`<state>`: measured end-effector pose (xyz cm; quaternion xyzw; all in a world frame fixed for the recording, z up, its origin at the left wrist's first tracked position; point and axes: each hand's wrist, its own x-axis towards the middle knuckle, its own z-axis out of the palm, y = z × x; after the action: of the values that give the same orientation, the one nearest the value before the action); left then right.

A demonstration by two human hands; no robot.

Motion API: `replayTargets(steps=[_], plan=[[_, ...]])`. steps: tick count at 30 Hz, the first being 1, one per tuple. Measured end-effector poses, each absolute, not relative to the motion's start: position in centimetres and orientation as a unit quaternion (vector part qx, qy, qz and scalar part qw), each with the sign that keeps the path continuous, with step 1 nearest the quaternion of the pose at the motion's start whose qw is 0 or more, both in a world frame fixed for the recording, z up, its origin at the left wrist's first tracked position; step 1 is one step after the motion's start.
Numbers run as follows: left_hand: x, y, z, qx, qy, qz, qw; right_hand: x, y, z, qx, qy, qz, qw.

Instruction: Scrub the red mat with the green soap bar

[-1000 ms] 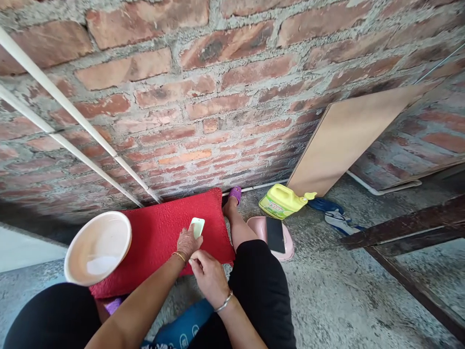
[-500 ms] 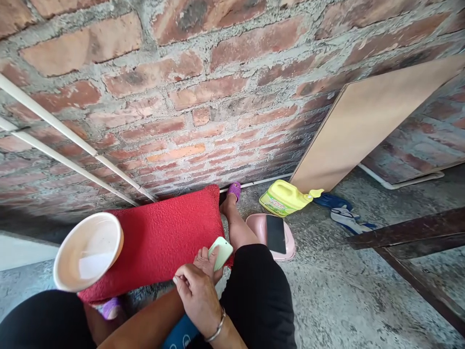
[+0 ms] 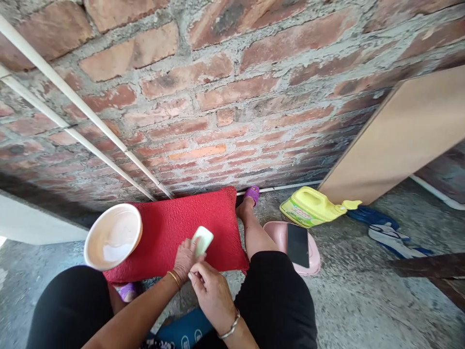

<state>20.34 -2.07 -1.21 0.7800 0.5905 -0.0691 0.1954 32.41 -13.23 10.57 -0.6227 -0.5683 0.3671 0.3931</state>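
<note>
Pale-green block [image 3: 205, 237]: left hand [image 3: 185, 258] grasps it over red cloth [image 3: 160, 228], presumably for control. Right hand [image 3: 215, 296]: curled, contents indeterminate.

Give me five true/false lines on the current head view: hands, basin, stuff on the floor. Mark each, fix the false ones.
1. The left hand has hold of the pale green object. True.
2. The gold-coloured bangle is on the right wrist. False: it is on the left wrist; the right hand has the silver-coloured bangle.
3. A dark flat piece lies across the pink tray. True.
4. The yellow jug stands on the red cloth. False: the jug is on the floor, near the brown board.
5. The cream basin is at the left end of the red cloth. True.
</note>
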Motion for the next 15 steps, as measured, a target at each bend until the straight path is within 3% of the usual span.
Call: replayTargets(steps=[4,8,15], plan=[[14.9,1.9,1.1,0.659,0.746,-0.035,0.092,31.9,-12.5,8.9,-0.675,-0.597,0.33,0.282],[14.2,3.1,1.5,0.588,0.802,-0.053,0.086,31.5,-11.1,6.1,-0.745,-0.554,0.329,0.174],[20.8,-0.6,-0.3,0.763,0.63,-0.032,0.137,32.8,-9.7,0.7,-0.812,-0.437,0.314,0.227]])
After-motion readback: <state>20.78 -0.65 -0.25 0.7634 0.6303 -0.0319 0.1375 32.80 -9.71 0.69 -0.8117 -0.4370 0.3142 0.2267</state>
